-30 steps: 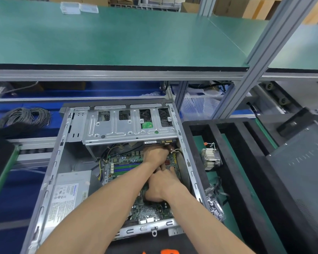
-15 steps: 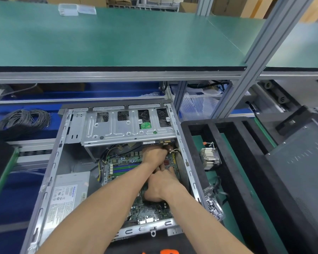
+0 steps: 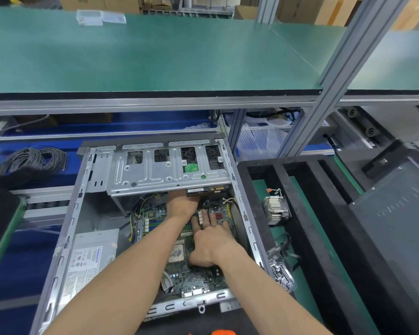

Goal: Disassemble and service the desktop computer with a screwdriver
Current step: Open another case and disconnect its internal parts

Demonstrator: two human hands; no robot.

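Down inside the open desktop case point(image 3: 65, 228), which is lying on its side on the blue worktop point(image 3: 7, 298) at about 6 o'clock in view, both hands are working over the motherboard point(image 3: 198, 279). The left hand point(image 3: 182, 204) is reaching toward 12 o'clock, up under the edge of the metal drive cage point(image 3: 165, 172). Its fingers are hidden under there, so I can't tell whether that grip is spread or pinching anything. The right hand point(image 3: 211, 240) is lying flat on the board just behind it, fingers spread and straight, pressing down around a white connector point(image 3: 200, 215) rather than holding it.

The bare CPU point(image 3: 176, 253) is sitting exposed right beside the right palm, at roughly 9 o'clock from it. The heatsink point(image 3: 275, 210) is already out, parked in the black foam tray point(image 3: 257, 165) off at 3 o'clock. The power supply point(image 3: 90, 259) is still in the case at 8 o'clock. No screwdriver that I can make out.

My guess is they're freeing a cable or plug near the cage. The risky bits:
- yanking blind could bend pins or tear a wire, since the left fingers are working out of sight
- the right palm sliding onto that uncovered CPU
- leaning too hard and flexing the board
- sharp cage edge right over the left knuckles
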